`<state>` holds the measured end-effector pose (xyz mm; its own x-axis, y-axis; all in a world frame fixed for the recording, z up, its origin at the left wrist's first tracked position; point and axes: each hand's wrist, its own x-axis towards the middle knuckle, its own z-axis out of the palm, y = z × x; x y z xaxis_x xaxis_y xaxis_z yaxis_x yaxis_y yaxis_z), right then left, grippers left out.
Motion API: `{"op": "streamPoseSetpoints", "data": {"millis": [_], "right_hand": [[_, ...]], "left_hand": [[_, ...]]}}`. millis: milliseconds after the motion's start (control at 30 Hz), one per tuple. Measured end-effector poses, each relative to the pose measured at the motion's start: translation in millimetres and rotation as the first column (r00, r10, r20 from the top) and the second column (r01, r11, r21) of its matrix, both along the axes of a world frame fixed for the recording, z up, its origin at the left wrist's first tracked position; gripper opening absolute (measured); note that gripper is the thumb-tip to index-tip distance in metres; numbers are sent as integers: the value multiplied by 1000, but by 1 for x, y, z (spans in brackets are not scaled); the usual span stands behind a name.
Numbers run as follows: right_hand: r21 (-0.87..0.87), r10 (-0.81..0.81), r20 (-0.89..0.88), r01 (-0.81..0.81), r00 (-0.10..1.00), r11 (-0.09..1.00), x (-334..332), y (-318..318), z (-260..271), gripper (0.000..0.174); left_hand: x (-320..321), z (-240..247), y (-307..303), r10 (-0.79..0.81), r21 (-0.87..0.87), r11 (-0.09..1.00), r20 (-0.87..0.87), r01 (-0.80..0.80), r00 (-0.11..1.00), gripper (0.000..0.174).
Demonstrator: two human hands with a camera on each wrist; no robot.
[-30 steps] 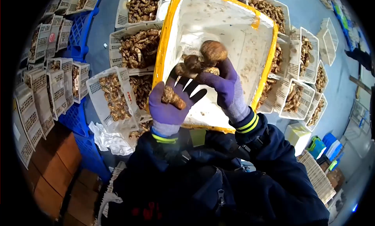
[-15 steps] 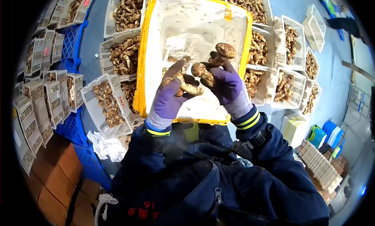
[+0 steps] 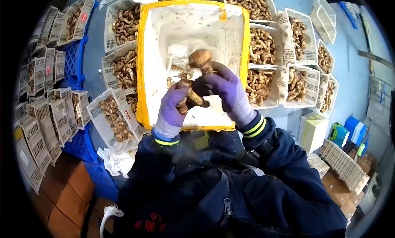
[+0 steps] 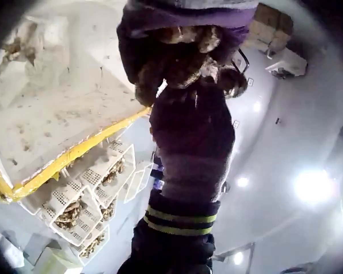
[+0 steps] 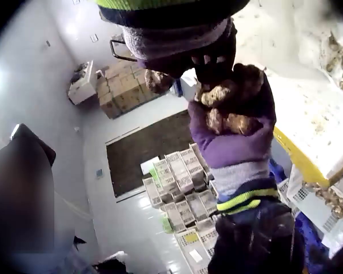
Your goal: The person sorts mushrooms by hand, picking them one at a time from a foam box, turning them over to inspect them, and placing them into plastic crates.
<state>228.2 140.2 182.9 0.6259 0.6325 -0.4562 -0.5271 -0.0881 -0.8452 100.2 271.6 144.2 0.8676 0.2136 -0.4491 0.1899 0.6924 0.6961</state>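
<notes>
In the head view both gloved hands are over the near part of a white foam box with yellow-taped rim (image 3: 142, 69). The left hand (image 3: 172, 106) holds brown mushrooms (image 3: 193, 97) with its fingers curled round them. Close beside it on the right, the right hand (image 3: 226, 87) grips a mushroom with a broad round cap (image 3: 200, 58), cap pointing away from the body. Several mushrooms show in the left palm (image 5: 220, 94) in the right wrist view. More small mushrooms (image 3: 181, 73) lie on crumpled plastic inside the box.
White perforated baskets of mushrooms stand left (image 3: 119, 71) and right (image 3: 263, 44) of the box. Further left, more baskets (image 3: 45, 110) stand on blue crates (image 3: 74, 59). White crumpled plastic (image 3: 116, 160) lies at the lower left, a pale yellow carton (image 3: 312, 131) at the right.
The hands have come closer together, the right one moving leftward with a round-capped mushroom. The left hand's mushrooms have been turned. The box sits further left in view as the head view shifted.
</notes>
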Motion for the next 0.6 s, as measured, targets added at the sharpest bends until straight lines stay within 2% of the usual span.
{"op": "streamPoseSetpoints", "data": {"millis": [33, 67, 100, 133, 167, 200, 233, 267, 300, 400, 433, 533, 567, 600], "right_hand": [[-3, 18, -65, -18, 998, 1000, 6, -5, 3, 28], [-5, 34, -129, -35, 991, 999, 13, -9, 6, 29], [172, 38, -394, 33, 918, 985, 19, -14, -2, 25], [159, 63, -295, -16, 953, 987, 18, -17, -3, 23], [114, 113, -51, -107, 992, 988, 15, -21, -9, 23], [104, 136, -7, -135, 991, 985, 13, -23, -11, 23], [92, 158, 36, -161, 987, 983, 10, -25, -12, 23], [131, 147, -121, -131, 982, 983, 8, -26, -11, 23], [165, 139, -275, -96, 951, 982, 6, -26, -10, 23], [205, 211, -285, -156, 935, 966, 1, -29, -19, 20], [247, 158, -471, -42, 868, 968, -1, -26, -16, 18], [282, 143, -591, 38, 794, 959, -5, -26, -18, 13], [233, 155, -606, -11, 780, 972, -1, -24, -18, 18], [135, 178, -436, -132, 882, 982, -1, -22, -15, 18]], "left_hand": [[9, 18, -1, 69, -333, 941, 21, -58, 997, 38], [3, 9, 2, 119, -376, 920, -6, -113, 993, 41], [0, 9, 5, 105, -311, 947, 50, -84, 993, 43], [-3, 8, 9, 89, -242, 968, 104, -61, 991, 45], [-4, 9, 16, 48, -204, 979, 130, -20, 990, 49], [-7, 5, 19, 59, -194, 981, 174, -25, 983, 55], [-5, 8, 20, 76, -185, 981, 135, -50, 988, 57], [-3, 12, 21, 94, -174, 982, 95, -76, 991, 60], [-2, 13, 22, 99, -187, 980, 130, -74, 987, 59], [1, 11, 21, 119, -178, 980, 141, -92, 983, 54], [1, 11, 22, 99, -154, 985, 156, -74, 983, 54], [-1, 11, 24, 45, -130, 991, 209, -18, 977, 52], [-2, 10, 26, 35, -152, 988, 232, 0, 972, 51], [-4, 9, 28, 26, -173, 985, 255, 19, 967, 51]]}}
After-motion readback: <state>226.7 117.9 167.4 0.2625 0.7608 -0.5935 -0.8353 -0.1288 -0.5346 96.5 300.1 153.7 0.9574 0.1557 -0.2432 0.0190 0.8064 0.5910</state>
